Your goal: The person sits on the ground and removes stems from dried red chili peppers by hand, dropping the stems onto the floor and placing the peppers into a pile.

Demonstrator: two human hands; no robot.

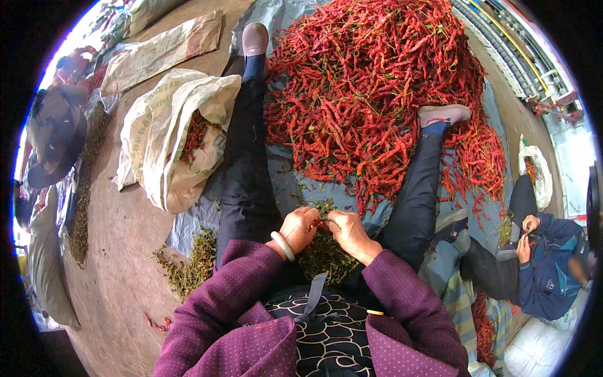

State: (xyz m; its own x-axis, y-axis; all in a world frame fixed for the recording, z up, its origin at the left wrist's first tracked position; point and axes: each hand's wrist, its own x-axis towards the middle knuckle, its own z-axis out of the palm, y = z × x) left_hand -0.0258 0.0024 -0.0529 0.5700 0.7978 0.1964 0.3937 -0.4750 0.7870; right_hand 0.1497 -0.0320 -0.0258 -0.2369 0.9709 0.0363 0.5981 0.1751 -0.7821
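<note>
Both hands meet between my outstretched legs. My left hand (300, 230), with a pale bangle (282, 246) at its wrist, is closed around red chili peppers (316, 225). Close beside it, the thumb and fingers of my right hand (349, 234) pinch at the stem end of the chilies; its fingertips are partly hidden. Below the hands lies a heap of green-brown chili stems (330, 261). Beyond them a large pile of red chili peppers (372, 99) rises on a blue-grey tarp (325, 191), with my right foot (443, 115) against it.
To the left, a white woven sack (160, 136) gapes with chilies inside; a flattened sack (165, 52) lies behind it. More stems (191, 264) spread by my left thigh. At the right sits a co-worker (549, 268), hands together, near another white sack (537, 174). Another person (56, 127) is at far left.
</note>
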